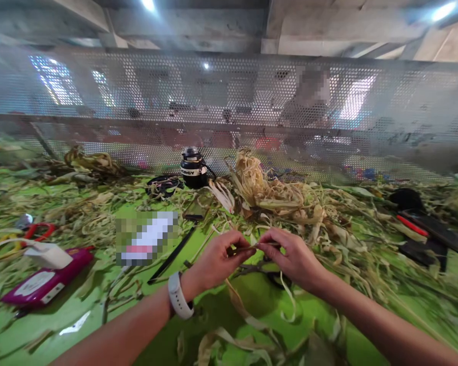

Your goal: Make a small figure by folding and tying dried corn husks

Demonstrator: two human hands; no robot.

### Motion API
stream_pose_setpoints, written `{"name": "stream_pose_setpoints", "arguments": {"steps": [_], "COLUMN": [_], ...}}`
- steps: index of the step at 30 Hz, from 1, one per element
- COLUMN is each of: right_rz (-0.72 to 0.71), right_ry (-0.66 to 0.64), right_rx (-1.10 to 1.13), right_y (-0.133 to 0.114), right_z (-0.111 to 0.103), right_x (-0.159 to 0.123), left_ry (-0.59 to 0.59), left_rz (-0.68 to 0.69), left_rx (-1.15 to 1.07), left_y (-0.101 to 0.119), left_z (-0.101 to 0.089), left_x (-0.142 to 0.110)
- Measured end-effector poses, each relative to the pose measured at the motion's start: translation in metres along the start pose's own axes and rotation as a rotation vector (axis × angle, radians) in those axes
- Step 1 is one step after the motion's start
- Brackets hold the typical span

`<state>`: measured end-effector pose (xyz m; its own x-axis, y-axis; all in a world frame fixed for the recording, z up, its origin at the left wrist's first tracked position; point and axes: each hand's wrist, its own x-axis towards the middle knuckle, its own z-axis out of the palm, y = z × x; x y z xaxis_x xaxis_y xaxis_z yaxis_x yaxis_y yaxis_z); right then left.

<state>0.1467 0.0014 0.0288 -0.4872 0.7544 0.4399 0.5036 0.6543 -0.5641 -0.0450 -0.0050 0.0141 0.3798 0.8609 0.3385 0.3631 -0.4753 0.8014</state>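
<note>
Both of my hands meet near the middle of the view, fingertips almost touching. My left hand, with a white watch band at the wrist, pinches a thin pale strip of dried husk. From the other side my right hand is closed in a pinch on the same strip. A loose husk strand hangs below my right hand. Beneath the hands lies a dark object, partly hidden, possibly scissors. A bundle of pale husk strips stands just beyond them.
A green tabletop is strewn with husk scraps. At left are a purple power strip with a white charger and a blurred-out phone. A black jar stands behind; a perforated metal panel closes the back, a person beyond it.
</note>
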Motion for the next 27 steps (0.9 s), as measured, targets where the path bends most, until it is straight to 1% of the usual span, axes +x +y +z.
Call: {"name": "stream_pose_setpoints", "arguments": {"steps": [4,7,9,11,14,17,19,21,27], "right_rz": [-0.035,-0.028,0.003,0.056,0.145,0.204,0.189,0.151,0.078], "right_ry": [-0.027,-0.044,-0.059,-0.092,-0.135,-0.121,-0.094,-0.077,-0.124], "right_rx": [-0.013,-0.014,0.018,0.061,0.130,0.192,0.156,0.096,-0.020], "right_y": [-0.0018,-0.0029,-0.0028,-0.0017,0.0009,0.0017,0.0010,0.0000,0.0006], "right_z": [-0.0008,-0.0021,-0.0036,-0.0051,-0.0059,-0.0048,-0.0040,-0.0034,-0.0018], "right_x": [-0.0006,-0.0003,0.0003,0.0011,0.0017,0.0015,0.0015,0.0014,0.0003], "left_ry": [-0.065,-0.013,0.045,0.081,0.092,0.111,0.113,0.085,-0.008], "left_rz": [-0.052,-0.012,0.028,0.024,-0.010,-0.016,-0.036,-0.061,-0.103], "left_rx": [-0.123,-0.076,-0.031,-0.015,0.020,0.011,-0.043,-0.086,-0.152], "left_y": [0.0017,0.0002,-0.0007,-0.0007,-0.0003,-0.0022,-0.0043,-0.0059,-0.0031], "left_z": [-0.0005,0.0011,0.0032,0.0053,0.0066,0.0062,0.0058,0.0056,0.0053], "left_x": [-0.0010,-0.0013,-0.0018,-0.0027,-0.0037,-0.0034,-0.0029,-0.0026,-0.0029]}}
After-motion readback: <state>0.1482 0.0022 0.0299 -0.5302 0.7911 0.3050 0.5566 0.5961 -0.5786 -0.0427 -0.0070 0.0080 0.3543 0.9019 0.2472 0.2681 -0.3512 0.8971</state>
